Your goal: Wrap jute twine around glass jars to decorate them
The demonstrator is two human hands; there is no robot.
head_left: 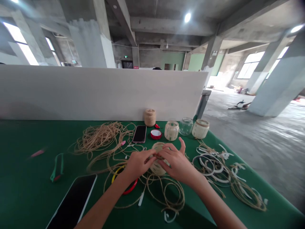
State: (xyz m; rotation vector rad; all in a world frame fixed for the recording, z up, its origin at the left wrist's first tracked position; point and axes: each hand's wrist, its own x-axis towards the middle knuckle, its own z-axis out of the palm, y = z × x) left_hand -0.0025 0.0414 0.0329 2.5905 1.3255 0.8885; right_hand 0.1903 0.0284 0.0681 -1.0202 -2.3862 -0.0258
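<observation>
While my left hand [138, 163] curls in with its fingertips pressed against the upper left side of the twine-covered jar [157, 168], my right hand [177, 162] cups the jar's other side. Its fingers are bent over the rim and its thumb is lifted clear. Both hands are closed onto the jar from opposite sides and their fingertips nearly meet on top of it. I cannot tell whether a strand is pinched between them.

The jar stands on the green surface [23, 190], in the middle of the near half. Loose loops of twine [166, 192] lie around its base and trail toward me. A red and yellow ring [130, 190] lies just left of the jar, under my left wrist. Farther left of the jar and nearer me lies a large black phone [73, 200], with a green-handled tool [56, 167] beyond that.

Behind the jar to the left sprawls a big tangle of twine [105, 136]. Directly behind the jar lie a pink-cased phone [139, 134] and a red lid [156, 134], with a twine spool [150, 117] behind them against the white partition [95, 92]. Behind the jar to the right stand a pale wrapped jar [171, 130], a clear glass jar [186, 126] and a second wrapped jar [200, 128]. Right of the jar lies a heap of white strips [214, 162] mixed with twine.
</observation>
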